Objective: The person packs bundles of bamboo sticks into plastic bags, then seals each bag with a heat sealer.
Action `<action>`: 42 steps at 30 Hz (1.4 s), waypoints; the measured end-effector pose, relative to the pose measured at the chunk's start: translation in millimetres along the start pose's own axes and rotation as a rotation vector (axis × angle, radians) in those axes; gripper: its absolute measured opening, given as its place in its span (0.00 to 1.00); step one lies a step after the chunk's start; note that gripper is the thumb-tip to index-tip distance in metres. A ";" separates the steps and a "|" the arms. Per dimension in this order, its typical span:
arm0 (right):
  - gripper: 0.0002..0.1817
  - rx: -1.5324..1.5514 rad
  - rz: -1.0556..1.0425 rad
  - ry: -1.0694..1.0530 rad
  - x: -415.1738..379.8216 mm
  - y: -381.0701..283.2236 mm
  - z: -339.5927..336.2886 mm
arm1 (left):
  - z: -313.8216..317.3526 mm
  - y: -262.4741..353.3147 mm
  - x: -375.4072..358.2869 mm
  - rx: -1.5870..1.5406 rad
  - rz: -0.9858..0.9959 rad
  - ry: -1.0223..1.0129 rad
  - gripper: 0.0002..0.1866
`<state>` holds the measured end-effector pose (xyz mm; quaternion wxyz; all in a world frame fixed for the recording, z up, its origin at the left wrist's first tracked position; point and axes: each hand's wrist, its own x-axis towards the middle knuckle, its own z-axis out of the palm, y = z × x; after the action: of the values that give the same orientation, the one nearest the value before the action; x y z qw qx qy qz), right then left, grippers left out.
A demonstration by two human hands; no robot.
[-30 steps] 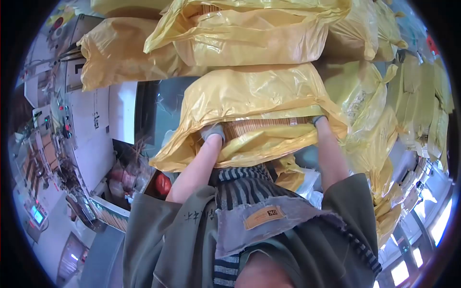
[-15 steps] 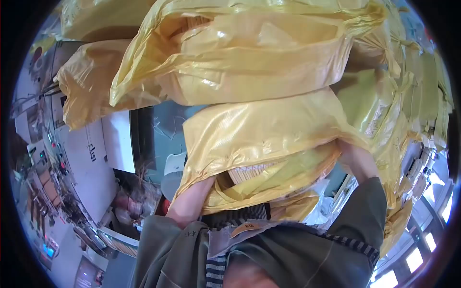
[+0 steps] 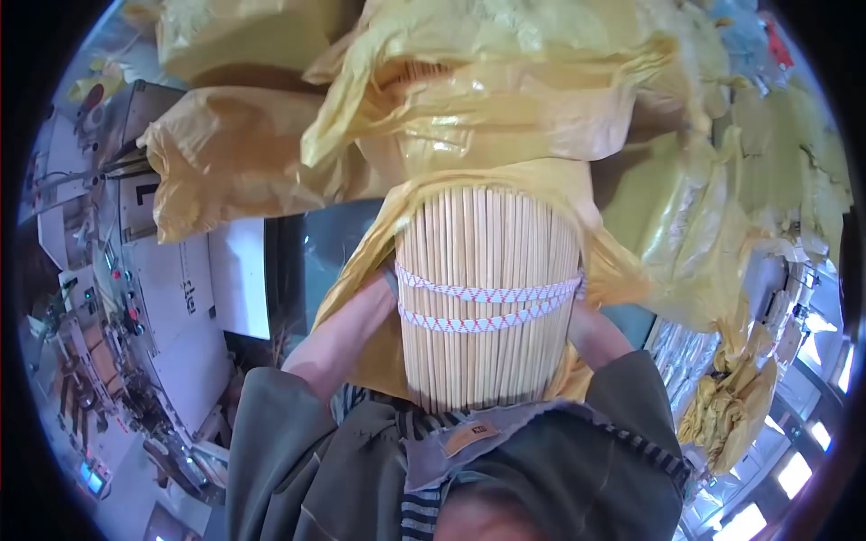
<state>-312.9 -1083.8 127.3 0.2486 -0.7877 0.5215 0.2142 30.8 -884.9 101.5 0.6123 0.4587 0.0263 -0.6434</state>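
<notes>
A thick round bundle of pale wooden sticks stands out of a yellow plastic bag, close to my chest. Two turns of white and red elastic band circle it. My left hand presses against the bundle's left side, its fingers hidden behind the bag and sticks. On the opposite side my right hand grips the bundle, fingers likewise out of sight. The bag's upper part still covers the far end of the sticks.
Another filled yellow bag lies just beyond, with stick ends showing through its opening. More yellow bags are stacked at the left and right. A white cabinet and machinery stand at the left.
The bag has been pulled back from the bundle, so the sticks and their bands now show. Both hands have moved from the bag's opening to the bundle's sides.
</notes>
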 end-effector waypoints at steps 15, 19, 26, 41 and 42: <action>0.23 0.282 -0.169 -0.121 -69.2 -30.1 -59.2 | -11.8 12.9 -103.2 -0.694 0.245 -0.375 0.23; 0.23 0.262 -0.400 -0.211 7.7 -40.5 -127.7 | 40.9 -37.3 -78.0 -0.797 0.492 -0.140 0.25; 0.23 0.135 -0.868 -0.513 143.8 -198.3 -147.5 | 47.1 -52.2 -81.4 -1.001 0.871 0.201 0.25; 0.23 -0.131 -1.812 -0.941 -74.4 -682.7 -1.5 | -24.0 -9.4 -238.4 -1.226 1.591 0.750 0.26; 0.23 -0.131 -1.857 -0.944 -103.0 -715.3 10.4 | -36.9 -0.2 -256.0 -1.235 1.625 0.766 0.26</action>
<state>312.6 -765.9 300.9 0.4508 -0.7271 -0.4519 0.2528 7.5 -667.4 239.4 0.9307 0.1224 0.2227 0.2632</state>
